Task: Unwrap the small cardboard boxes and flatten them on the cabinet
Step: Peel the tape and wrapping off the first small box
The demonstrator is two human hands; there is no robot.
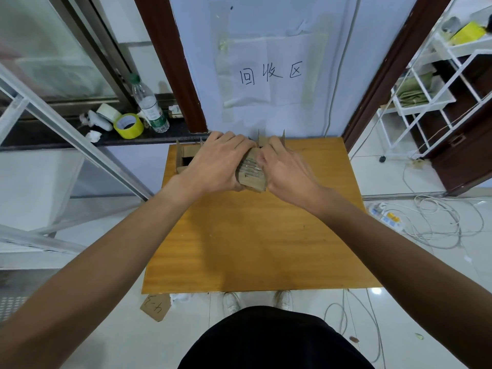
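- Far left, window sill: yellow tape roll (128, 125) and a water bottle (149, 105) beside it. Not part of the task.
- Floor by the near-left corner of the counter (253, 235): a loose cardboard scrap (155, 306) with handwriting.
- Far-left edge of the counter: an open box (186, 155), flaps up, inside empty and dark. Not flat yet, partly hidden by the left wrist.
- Left hand (215, 166): fingers curled over the left side and far top of the taped box (251, 171), bracing it.
- Taped box: held between both hands at the far middle of the counter, tilted, shiny clear tape across its top face. Near edge looks to touch the wood, but I can't tell for sure.
- Step in hand, judged: unwrapping this box, i.e. getting the tape started. Flattening not begun.
- Right hand (285, 169): fingers curled tight on the box's right top edge, thumb and forefinger pinched together at the tape line. Whether a tape end is actually caught is hidden.
- Next move likely needs a firm left-hand hold while the right peels the tape along the seam, then flaps opened and the walls pressed down on the counter.
- Behind the right hand: upright cardboard flaps (271, 138). Which box they belong to is unclear.
- Far right: white rack (426, 83), and loose cables (439, 222) on the floor.
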